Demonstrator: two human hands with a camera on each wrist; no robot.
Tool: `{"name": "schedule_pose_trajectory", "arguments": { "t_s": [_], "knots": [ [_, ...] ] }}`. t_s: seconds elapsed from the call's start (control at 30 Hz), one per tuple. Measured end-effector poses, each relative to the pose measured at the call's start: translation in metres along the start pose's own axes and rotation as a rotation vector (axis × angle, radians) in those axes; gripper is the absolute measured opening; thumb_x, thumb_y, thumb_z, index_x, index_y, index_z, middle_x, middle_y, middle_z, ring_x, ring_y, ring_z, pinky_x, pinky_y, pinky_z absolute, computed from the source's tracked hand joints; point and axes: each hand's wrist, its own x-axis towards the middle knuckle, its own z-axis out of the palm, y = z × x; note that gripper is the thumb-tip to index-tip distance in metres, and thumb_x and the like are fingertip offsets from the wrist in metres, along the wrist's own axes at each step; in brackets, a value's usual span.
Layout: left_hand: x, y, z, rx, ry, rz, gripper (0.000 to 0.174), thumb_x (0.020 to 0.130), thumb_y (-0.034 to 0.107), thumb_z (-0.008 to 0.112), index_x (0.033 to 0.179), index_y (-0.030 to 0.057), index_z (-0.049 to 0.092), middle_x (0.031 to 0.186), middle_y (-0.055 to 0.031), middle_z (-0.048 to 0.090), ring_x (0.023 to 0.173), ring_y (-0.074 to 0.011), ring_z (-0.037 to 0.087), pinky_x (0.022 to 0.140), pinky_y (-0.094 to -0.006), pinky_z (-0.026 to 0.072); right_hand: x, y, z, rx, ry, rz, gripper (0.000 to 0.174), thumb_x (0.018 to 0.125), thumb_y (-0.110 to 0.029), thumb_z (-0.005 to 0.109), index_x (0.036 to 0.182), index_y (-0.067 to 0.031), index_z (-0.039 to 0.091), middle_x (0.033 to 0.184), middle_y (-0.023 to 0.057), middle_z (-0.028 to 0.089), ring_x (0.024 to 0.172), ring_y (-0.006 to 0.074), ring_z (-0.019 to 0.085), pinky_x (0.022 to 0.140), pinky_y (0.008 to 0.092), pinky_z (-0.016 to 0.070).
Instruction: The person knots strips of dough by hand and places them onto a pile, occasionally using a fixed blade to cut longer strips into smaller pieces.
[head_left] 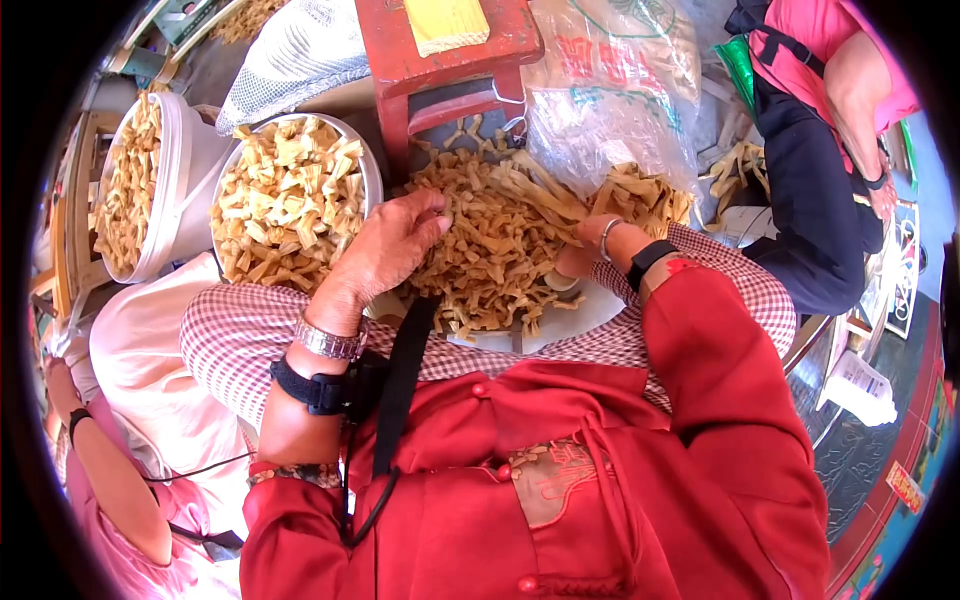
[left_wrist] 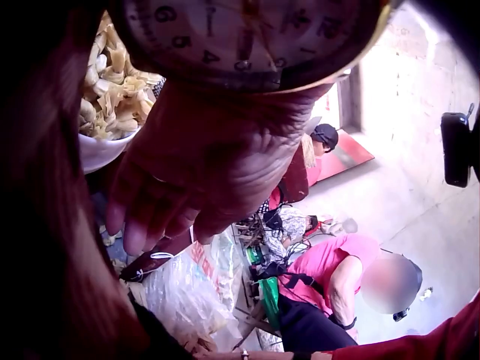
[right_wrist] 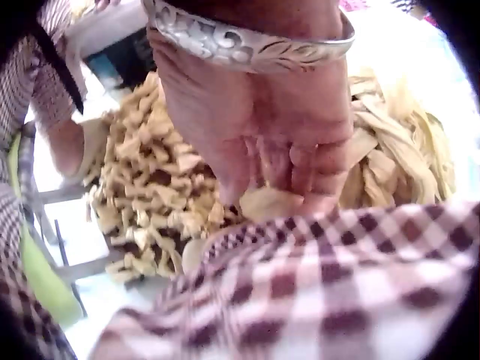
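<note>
A heap of short knotted brown strips (head_left: 490,245) lies in front of the person's lap. My left hand (head_left: 395,245) hovers over the heap's left edge, its thumb close to the fingers. In the left wrist view the fingers (left_wrist: 161,202) hang loosely, with nothing showing between them. On the right, my right hand (head_left: 600,235) is low by the checked trousers, beside long flat strips (head_left: 545,190). Its fingers curl around a pale strip (right_wrist: 270,204), seen in the right wrist view; the rest of that strip is hidden behind the hand.
A metal basin (head_left: 372,165) full of knotted pieces stands left of the heap, and a white bucket (head_left: 185,190) of them beyond it. Behind are a red stool (head_left: 450,65) and a clear plastic bag (head_left: 610,120). A bundle of strips (head_left: 640,195) lies right; another person (head_left: 850,90) sits nearby.
</note>
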Motion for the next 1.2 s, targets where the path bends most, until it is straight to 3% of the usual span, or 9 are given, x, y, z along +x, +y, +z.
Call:
{"name": "schedule_pose_trajectory", "arguments": {
  "t_s": [0.03,0.13,0.17,0.27,0.3,0.5,0.7,0.93,1.2],
  "knots": [
    [-0.001,0.002,-0.001,-0.002,-0.003,-0.004,0.029,0.092,0.015,0.055,0.115,-0.0026,0.053,0.094,-0.0103,0.064,0.077,-0.0140,0.059,0.069,-0.0277,0.0477,0.001,-0.001,0.002,-0.033,0.024,-0.060,0.015,0.073,-0.013,0.061,0.082,-0.0043,0.068,0.083,0.0117,0.067,0.083,0.0299,0.066,0.067,0.0393,0.0522],
    [0.000,0.002,0.001,-0.033,0.038,0.012,0.026,0.090,0.016,0.057,0.111,-0.0010,0.056,0.090,-0.0149,0.064,0.079,-0.0211,0.061,0.071,-0.0318,0.0479,-0.021,-0.044,-0.026,0.114,0.030,0.199,0.019,0.071,-0.014,0.065,0.086,-0.0024,0.067,0.092,0.0166,0.067,0.091,0.0271,0.066,0.071,0.0383,0.0529],
    [0.001,0.002,0.002,-0.049,0.059,0.024,0.025,0.089,0.016,0.058,0.108,-0.0001,0.057,0.088,-0.0172,0.064,0.079,-0.0248,0.062,0.072,-0.0339,0.0480,0.001,-0.033,0.011,0.148,0.235,0.161,0.020,0.075,-0.012,0.060,0.093,-0.0031,0.060,0.092,0.0167,0.067,0.092,0.0303,0.065,0.071,0.0401,0.0524],
    [0.003,-0.002,0.004,-0.068,0.064,0.031,0.025,0.089,0.016,0.058,0.109,0.0003,0.057,0.087,-0.0163,0.064,0.078,-0.0232,0.061,0.071,-0.0335,0.0478,0.022,-0.042,0.027,0.414,0.342,0.380,0.031,0.077,-0.010,0.058,0.106,-0.0018,0.051,0.096,0.0193,0.066,0.093,0.0357,0.064,0.073,0.0426,0.0516],
    [0.003,-0.001,0.003,-0.064,0.059,0.018,0.026,0.089,0.015,0.058,0.109,0.0003,0.057,0.087,-0.0162,0.064,0.078,-0.0229,0.061,0.071,-0.0334,0.0478,0.009,-0.048,0.008,0.489,0.222,0.440,0.040,0.078,-0.010,0.057,0.116,-0.0008,0.045,0.098,0.0236,0.064,0.093,0.0406,0.062,0.075,0.0451,0.0505],
    [0.004,0.004,0.001,-0.083,0.021,-0.044,0.028,0.089,0.015,0.057,0.113,-0.0002,0.056,0.090,-0.0163,0.065,0.081,-0.0224,0.061,0.073,-0.0327,0.0481,0.045,-0.023,0.047,0.711,0.353,0.602,0.035,0.077,-0.007,0.061,0.110,0.0025,0.055,0.097,0.0269,0.063,0.092,0.0408,0.062,0.075,0.0448,0.0511],
    [0.008,-0.006,0.003,-0.111,0.011,-0.035,0.030,0.090,0.014,0.056,0.116,-0.0008,0.055,0.100,-0.0179,0.065,0.092,-0.0238,0.063,0.080,-0.0330,0.0487,0.051,-0.013,0.051,0.739,0.337,0.639,0.015,0.077,-0.008,0.062,0.085,0.0028,0.068,0.092,0.0238,0.065,0.088,0.0391,0.064,0.070,0.0428,0.0529],
    [0.010,-0.009,0.005,-0.124,0.013,-0.063,0.032,0.091,0.015,0.056,0.117,-0.0037,0.054,0.103,-0.0192,0.065,0.095,-0.0239,0.063,0.081,-0.0319,0.0491,0.014,-0.054,0.008,0.391,0.351,0.535,0.010,0.077,-0.005,0.059,0.079,-0.0017,0.068,0.085,0.0185,0.067,0.084,0.0334,0.066,0.065,0.0398,0.0527],
    [0.005,-0.002,0.004,-0.124,0.010,-0.030,0.029,0.091,0.015,0.056,0.113,-0.0035,0.055,0.086,-0.0126,0.064,0.072,-0.0168,0.058,0.067,-0.0301,0.0481,-0.005,-0.082,-0.033,0.212,0.438,0.331,0.013,0.077,-0.007,0.056,0.079,-0.0040,0.068,0.082,0.0159,0.068,0.077,0.0310,0.068,0.061,0.0390,0.0528]
  ]
}}
